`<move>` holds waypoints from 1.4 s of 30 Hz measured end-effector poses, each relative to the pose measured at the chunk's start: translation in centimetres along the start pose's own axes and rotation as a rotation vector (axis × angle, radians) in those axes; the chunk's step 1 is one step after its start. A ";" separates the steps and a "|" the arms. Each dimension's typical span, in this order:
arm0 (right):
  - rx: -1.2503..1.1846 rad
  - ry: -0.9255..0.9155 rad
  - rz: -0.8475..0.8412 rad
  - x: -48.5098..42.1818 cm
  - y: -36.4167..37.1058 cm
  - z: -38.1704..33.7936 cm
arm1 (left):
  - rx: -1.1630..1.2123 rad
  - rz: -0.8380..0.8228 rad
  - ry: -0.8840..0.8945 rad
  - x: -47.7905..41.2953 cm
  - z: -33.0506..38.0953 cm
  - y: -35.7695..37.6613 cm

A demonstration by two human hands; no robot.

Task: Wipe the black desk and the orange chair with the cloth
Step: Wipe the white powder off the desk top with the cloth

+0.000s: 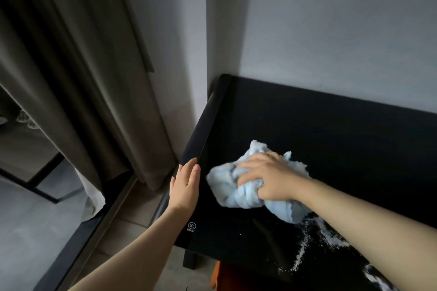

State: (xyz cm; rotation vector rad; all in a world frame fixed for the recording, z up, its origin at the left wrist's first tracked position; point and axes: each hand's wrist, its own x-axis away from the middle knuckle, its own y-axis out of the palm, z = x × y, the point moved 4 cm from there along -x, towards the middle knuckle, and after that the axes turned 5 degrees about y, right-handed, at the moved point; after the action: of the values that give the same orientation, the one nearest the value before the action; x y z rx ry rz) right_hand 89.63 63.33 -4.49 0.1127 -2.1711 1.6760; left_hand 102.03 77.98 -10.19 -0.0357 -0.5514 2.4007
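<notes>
The black desk [319,130] stands against the wall, its glossy top filling the right half of the view. A crumpled light blue cloth [227,186] lies on the desk's left part. My right hand [269,177] grips the cloth from above and presses it onto the surface. My left hand [185,186] lies flat with straight fingers on the desk's left edge. White specks and streaks [314,241] cover the desk near its front right. A sliver of the orange chair [215,276] shows below the desk's front edge.
A grey curtain [89,78] hangs left of the desk, down to the tiled floor [132,224]. A glass door with a dark frame [42,172] fills the far left. A white wall [331,30] backs the desk. A desk leg [189,260] stands beneath the front left corner.
</notes>
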 end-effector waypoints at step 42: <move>-0.712 0.844 0.422 23.8 9.1 15.4 | -1.031 -0.075 -0.123 15.5 7.2 16.9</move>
State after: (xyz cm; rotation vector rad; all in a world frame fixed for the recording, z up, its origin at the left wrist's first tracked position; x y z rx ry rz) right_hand 61.11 55.48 -7.54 -1.0930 -1.9897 0.7509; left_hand 78.50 73.12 -8.55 -0.3021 -1.7392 1.8083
